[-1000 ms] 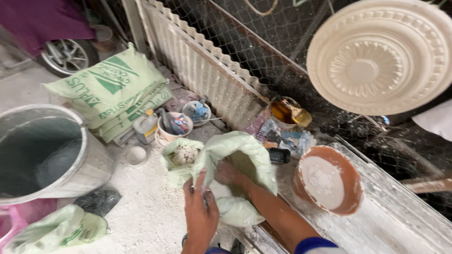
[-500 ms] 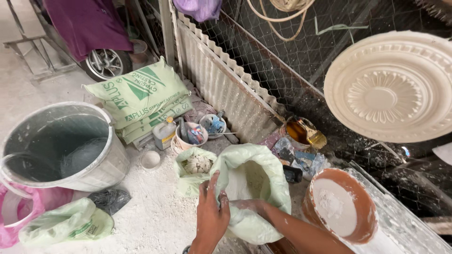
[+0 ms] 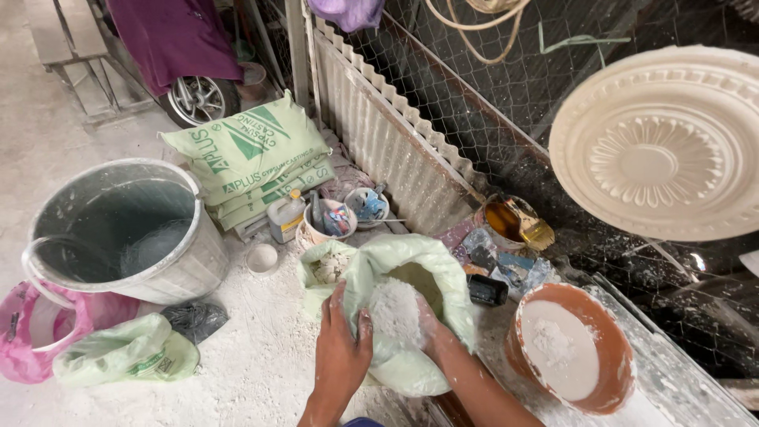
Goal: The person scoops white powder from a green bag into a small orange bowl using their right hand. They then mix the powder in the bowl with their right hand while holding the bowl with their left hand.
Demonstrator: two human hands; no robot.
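An open pale green sack (image 3: 427, 269) of white powder stands on the dusty floor. My left hand (image 3: 341, 340) grips the sack's near rim and holds it apart. Inside the mouth, my right hand (image 3: 423, 320) lifts a heaped handful of white powder (image 3: 393, 310); its fingers are mostly hidden by the powder. To the right sits a round brown bowl (image 3: 613, 372) partly filled with white powder.
A large grey bucket (image 3: 118, 229) with water stands at left, beside pink and green bags (image 3: 126, 356). Stacked green sacks (image 3: 249, 154), small tubs and a jug lie behind. A white moulded ceiling rose (image 3: 664, 142) hangs on a wire fence at right.
The view has shifted left and closer. My right hand has come up inside the sack with a handful of powder. My left hand stays on the sack's rim.
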